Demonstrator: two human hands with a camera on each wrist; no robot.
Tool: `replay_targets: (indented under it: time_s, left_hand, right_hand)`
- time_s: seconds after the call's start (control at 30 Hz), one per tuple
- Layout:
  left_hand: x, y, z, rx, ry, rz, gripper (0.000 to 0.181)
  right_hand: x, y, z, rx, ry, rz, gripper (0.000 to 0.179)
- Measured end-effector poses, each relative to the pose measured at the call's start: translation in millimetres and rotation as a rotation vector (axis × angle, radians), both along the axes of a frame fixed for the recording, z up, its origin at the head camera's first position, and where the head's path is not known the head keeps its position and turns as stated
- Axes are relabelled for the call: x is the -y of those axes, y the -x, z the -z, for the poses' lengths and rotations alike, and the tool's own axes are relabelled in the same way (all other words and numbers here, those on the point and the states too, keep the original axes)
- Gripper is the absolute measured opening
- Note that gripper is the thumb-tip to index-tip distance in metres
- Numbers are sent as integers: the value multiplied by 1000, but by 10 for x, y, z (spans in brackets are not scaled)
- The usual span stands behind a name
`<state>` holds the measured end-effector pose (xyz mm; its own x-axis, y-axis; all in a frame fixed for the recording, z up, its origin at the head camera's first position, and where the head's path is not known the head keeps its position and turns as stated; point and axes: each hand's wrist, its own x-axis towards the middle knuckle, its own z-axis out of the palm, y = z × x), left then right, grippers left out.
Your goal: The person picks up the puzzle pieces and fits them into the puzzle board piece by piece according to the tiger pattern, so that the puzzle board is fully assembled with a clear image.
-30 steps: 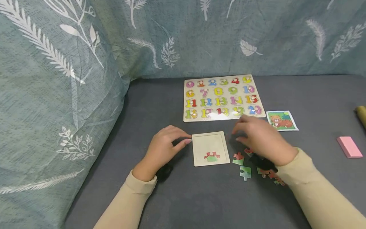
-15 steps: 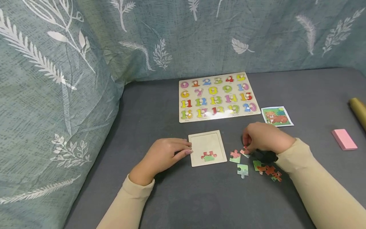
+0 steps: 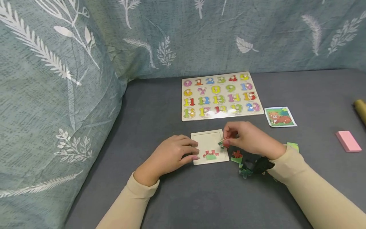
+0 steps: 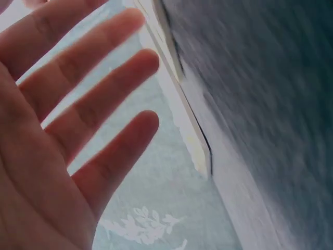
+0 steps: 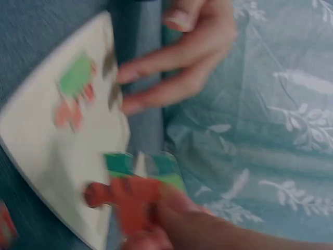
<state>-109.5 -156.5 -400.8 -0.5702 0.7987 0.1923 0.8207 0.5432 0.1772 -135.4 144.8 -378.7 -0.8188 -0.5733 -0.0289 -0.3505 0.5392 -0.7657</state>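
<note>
A pale wooden puzzle tray (image 3: pixel 206 140) lies on the dark table with one red-and-green puzzle piece (image 3: pixel 211 155) near its lower edge. My left hand (image 3: pixel 172 154) has its fingers extended and spread, the tips over the tray's left edge. Over the tray's right edge, my right hand (image 3: pixel 253 140) pinches a red-and-green jigsaw piece (image 5: pixel 136 195) between thumb and fingers. That piece is held above the tray, apart from the one lying in it. Loose jigsaw pieces (image 3: pixel 236 156) lie right of the tray, partly hidden by my right wrist.
A wooden number board (image 3: pixel 220 95) lies behind the tray. To its right is a tiger picture card (image 3: pixel 281 117). Farther right are a pink block (image 3: pixel 348 141) and an olive-gold roll (image 3: pixel 361 109). A patterned teal cloth (image 3: pixel 183 38) hangs along the back and left.
My right hand has picked up a jigsaw piece from the loose ones and moved left with it to the tray. My left fingers have shifted a little farther over the tray's edge.
</note>
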Motion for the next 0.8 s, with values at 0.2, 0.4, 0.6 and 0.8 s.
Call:
replay_targets:
  time_s: [0.2, 0.4, 0.6, 0.8]
  left_hand:
    - [-115, -61, -13, 57, 85, 43, 39]
    - [-164, -100, 0, 79, 152, 15, 44]
    - [-159, -110, -10, 79, 147, 13, 47]
    - [-146, -103, -17, 97, 150, 13, 49]
  right_hand:
    - [94, -22, 107, -12, 27, 71, 16]
    - [108, -18, 176, -37, 12, 65, 15]
    - [127, -7, 202, -54, 0, 76, 19]
    - [151, -6, 211, -62, -6, 87, 11]
